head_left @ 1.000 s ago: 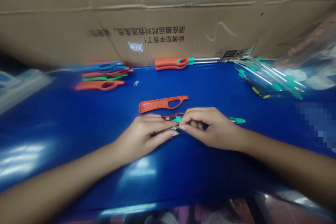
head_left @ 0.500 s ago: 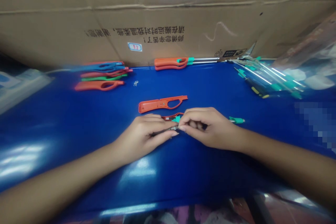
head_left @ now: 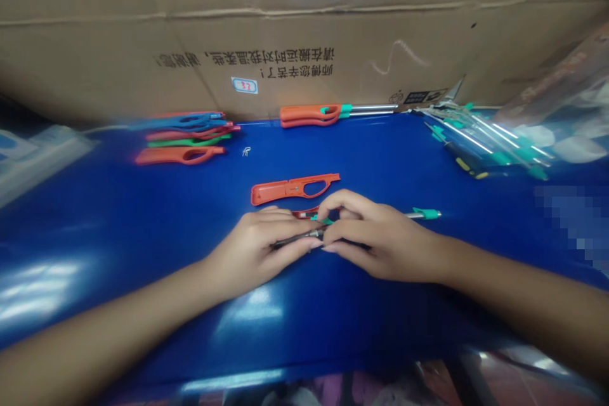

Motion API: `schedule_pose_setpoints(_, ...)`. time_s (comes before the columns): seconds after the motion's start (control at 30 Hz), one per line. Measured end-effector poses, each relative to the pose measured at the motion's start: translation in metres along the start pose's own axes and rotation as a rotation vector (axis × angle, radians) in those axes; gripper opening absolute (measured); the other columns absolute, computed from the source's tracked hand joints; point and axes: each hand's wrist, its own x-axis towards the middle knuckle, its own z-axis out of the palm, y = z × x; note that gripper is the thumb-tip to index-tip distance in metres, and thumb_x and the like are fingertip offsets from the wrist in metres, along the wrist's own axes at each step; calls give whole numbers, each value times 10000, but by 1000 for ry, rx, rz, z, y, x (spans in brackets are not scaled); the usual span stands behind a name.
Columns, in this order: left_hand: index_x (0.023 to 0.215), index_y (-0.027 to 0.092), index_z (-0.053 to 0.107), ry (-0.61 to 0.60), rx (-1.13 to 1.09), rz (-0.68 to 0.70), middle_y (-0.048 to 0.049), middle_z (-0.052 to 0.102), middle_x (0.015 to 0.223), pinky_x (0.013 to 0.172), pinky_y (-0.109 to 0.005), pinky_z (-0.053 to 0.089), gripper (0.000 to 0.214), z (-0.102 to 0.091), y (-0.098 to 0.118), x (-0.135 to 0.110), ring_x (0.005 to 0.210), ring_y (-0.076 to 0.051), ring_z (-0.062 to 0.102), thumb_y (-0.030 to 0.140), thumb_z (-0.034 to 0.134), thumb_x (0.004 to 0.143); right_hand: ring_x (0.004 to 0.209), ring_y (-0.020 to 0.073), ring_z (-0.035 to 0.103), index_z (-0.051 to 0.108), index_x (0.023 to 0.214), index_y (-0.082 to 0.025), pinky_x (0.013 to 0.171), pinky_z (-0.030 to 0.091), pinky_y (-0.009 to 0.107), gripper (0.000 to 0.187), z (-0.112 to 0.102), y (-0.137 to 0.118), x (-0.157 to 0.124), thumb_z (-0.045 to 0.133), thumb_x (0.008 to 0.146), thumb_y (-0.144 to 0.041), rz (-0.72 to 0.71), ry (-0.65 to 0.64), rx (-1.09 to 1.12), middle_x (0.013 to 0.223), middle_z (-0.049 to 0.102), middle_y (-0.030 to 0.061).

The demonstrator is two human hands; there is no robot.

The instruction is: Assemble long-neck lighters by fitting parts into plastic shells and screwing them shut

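Note:
My left hand [head_left: 252, 244] is closed around a slim dark rod-like piece [head_left: 295, 238] with a shiny section near my fingertips; its exact kind I cannot make out. My right hand [head_left: 375, 235] pinches the same piece from the other side, its index finger arched over a green part [head_left: 321, 219]. Just behind my fingers lies an orange-red half casing of a gas lighter [head_left: 304, 213], mostly hidden. Its metal tube [head_left: 410, 215] with a green end piece [head_left: 428, 214] sticks out beyond my right hand. Farther back rests a second orange half casing [head_left: 297, 189], inner side up.
Coloured casings [head_left: 181, 154] are stacked at the left. Orange lighters with metal tubes [head_left: 309, 115] lie against a cardboard box [head_left: 190, 38]. Several metal tubes with green parts [head_left: 504, 139] and a black-yellow tool [head_left: 466, 162] lie right. Small white bits [head_left: 246, 151] sit on the blue table.
My right hand has loosened and shifted slightly, its index finger lifting over the green part. The tube's green end has moved a little up and left. My left hand stays put.

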Motion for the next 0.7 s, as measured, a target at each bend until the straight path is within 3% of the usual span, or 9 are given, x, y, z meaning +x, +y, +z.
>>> schedule_pose_setpoints(0.13, 1156, 156, 734, 24, 30, -43, -76, 790, 994, 753, -267, 594, 233, -1, 1, -2, 850, -172, 743, 208, 690, 934, 900, 155, 586, 580, 937, -196, 757, 473, 301, 69, -5, -2, 1, 523, 973, -206, 45, 75, 56, 1163, 573, 89)
schedule_pose_setpoints(0.27, 1166, 155, 730, 70, 44, -60, -61, 779, 962, 719, -236, 583, 269, -1, 3, -1, 782, -140, 717, 212, 732, 902, 798, 141, 544, 486, 768, -201, 707, 431, 291, 183, -9, 0, 4, 521, 943, -157, 101, 181, 43, 943, 575, 45)
schedule_pose_setpoints(0.37, 1205, 169, 719, 77, 39, -62, -55, 769, 956, 722, -237, 585, 315, -1, 2, -1, 789, -139, 709, 199, 741, 892, 865, 164, 544, 538, 875, -201, 766, 429, 310, 78, -10, 2, 6, 580, 894, -139, 104, 204, 28, 973, 595, 49)
schedule_pose_setpoints(0.47, 1221, 171, 711, 73, 34, -52, -63, 767, 966, 738, -249, 585, 324, 0, 0, -2, 832, -150, 705, 191, 733, 899, 936, 185, 557, 580, 993, -201, 838, 396, 348, 105, -9, 3, 6, 629, 902, -186, 65, 145, -37, 1005, 640, 42)
schedule_pose_setpoints(0.53, 1225, 168, 709, 67, 24, -51, -67, 766, 979, 753, -251, 584, 325, 1, -1, -3, 862, -154, 702, 183, 728, 901, 931, 177, 566, 607, 971, -206, 833, 368, 348, 36, -7, 3, 6, 611, 956, -238, 40, 101, -76, 972, 662, 23)
schedule_pose_setpoints(0.7, 1266, 136, 687, 35, 2, -53, -78, 746, 1032, 819, -231, 573, 347, 1, -1, -3, 927, -143, 697, 140, 690, 919, 868, 147, 560, 633, 924, -194, 813, 351, 326, 114, -4, 4, 6, 565, 1001, -243, 42, 112, -50, 875, 659, 1)
